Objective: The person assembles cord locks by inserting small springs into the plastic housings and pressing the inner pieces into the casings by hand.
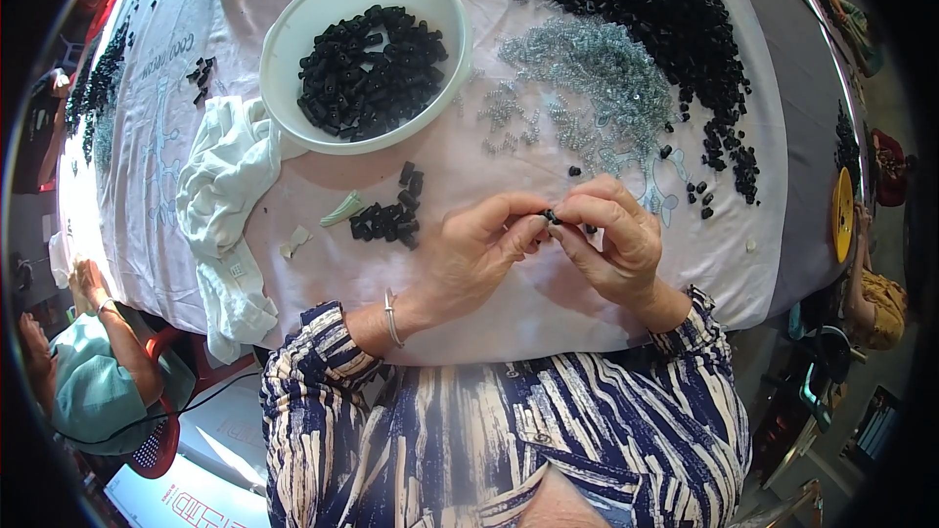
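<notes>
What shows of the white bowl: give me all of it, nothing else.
The white bowl is round, wide and smooth-rimmed, apparently plastic. It stands upright on the pale tablecloth, beyond and left of the left hand, which does not touch it. A heap of loose black pieces covers most of its bottom, leaving the inner wall largely bare. A crumpled white cloth reaches its near left side, perhaps running underneath.

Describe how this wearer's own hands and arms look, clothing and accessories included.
Both the left hand and the right hand are bare, without gloves. The left sleeve and right sleeve carry a streaky dark-blue and cream pattern, reaching toward the wrists. A thin, silvery bracelet circles the left wrist; none shows on the right.
</notes>
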`<act>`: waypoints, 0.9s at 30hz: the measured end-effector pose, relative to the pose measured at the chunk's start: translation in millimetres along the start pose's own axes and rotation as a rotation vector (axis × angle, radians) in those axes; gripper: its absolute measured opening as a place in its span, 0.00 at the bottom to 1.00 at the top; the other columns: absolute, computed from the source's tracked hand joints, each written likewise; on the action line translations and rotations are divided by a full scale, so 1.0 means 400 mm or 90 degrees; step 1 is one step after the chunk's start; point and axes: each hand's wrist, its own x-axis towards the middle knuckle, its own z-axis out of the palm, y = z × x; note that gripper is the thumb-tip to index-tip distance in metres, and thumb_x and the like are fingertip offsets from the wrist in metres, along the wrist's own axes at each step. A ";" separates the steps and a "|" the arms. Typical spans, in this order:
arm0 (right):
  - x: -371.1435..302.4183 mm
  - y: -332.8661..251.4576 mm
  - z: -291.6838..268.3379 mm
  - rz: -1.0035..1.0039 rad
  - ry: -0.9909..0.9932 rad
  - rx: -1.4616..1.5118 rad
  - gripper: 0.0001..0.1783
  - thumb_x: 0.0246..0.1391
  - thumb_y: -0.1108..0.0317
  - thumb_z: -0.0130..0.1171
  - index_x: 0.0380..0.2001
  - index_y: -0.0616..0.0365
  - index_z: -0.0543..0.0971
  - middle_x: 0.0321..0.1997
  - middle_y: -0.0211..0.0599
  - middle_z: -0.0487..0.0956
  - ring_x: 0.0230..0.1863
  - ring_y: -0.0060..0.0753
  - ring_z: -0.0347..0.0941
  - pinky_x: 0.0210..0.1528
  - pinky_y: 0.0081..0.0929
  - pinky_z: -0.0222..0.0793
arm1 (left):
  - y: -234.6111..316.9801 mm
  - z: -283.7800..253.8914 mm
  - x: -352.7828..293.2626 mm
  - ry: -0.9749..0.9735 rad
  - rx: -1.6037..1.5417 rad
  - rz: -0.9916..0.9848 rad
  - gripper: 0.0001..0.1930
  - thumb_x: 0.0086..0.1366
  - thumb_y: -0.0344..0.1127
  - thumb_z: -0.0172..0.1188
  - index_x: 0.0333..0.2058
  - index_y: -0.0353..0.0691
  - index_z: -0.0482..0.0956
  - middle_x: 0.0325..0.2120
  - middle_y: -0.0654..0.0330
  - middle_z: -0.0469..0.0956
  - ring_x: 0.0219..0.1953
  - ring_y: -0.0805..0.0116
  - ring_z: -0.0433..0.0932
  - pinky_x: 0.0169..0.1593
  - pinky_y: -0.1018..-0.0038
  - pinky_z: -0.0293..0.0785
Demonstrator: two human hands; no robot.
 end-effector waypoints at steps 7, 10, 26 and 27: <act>-0.003 -0.004 0.000 0.013 -0.018 -0.028 0.15 0.40 0.83 0.65 0.35 0.61 0.79 0.31 0.36 0.77 0.29 0.29 0.74 0.29 0.22 0.69 | -0.003 -0.001 -0.002 0.007 0.035 0.031 0.10 0.66 0.27 0.55 0.44 0.32 0.75 0.31 0.60 0.79 0.32 0.79 0.77 0.34 0.83 0.76; -0.001 -0.004 -0.006 0.049 -0.039 -0.007 0.14 0.41 0.82 0.65 0.35 0.61 0.79 0.29 0.36 0.78 0.28 0.28 0.74 0.29 0.21 0.69 | -0.005 -0.002 -0.004 0.007 0.080 0.061 0.09 0.65 0.27 0.55 0.44 0.32 0.76 0.31 0.59 0.79 0.32 0.79 0.78 0.34 0.83 0.76; -0.009 -0.002 0.001 0.065 -0.017 0.004 0.10 0.44 0.82 0.63 0.33 0.63 0.80 0.28 0.38 0.79 0.26 0.28 0.75 0.28 0.22 0.70 | 0.001 -0.019 0.006 -0.044 -0.041 -0.089 0.12 0.65 0.30 0.58 0.45 0.31 0.76 0.32 0.61 0.80 0.34 0.79 0.78 0.35 0.83 0.75; -0.010 -0.001 0.002 0.050 -0.008 -0.007 0.10 0.43 0.83 0.63 0.33 0.64 0.79 0.27 0.38 0.78 0.26 0.29 0.75 0.27 0.23 0.70 | 0.002 -0.020 0.006 -0.045 -0.067 -0.102 0.12 0.65 0.30 0.58 0.44 0.31 0.76 0.33 0.61 0.80 0.35 0.79 0.77 0.35 0.83 0.75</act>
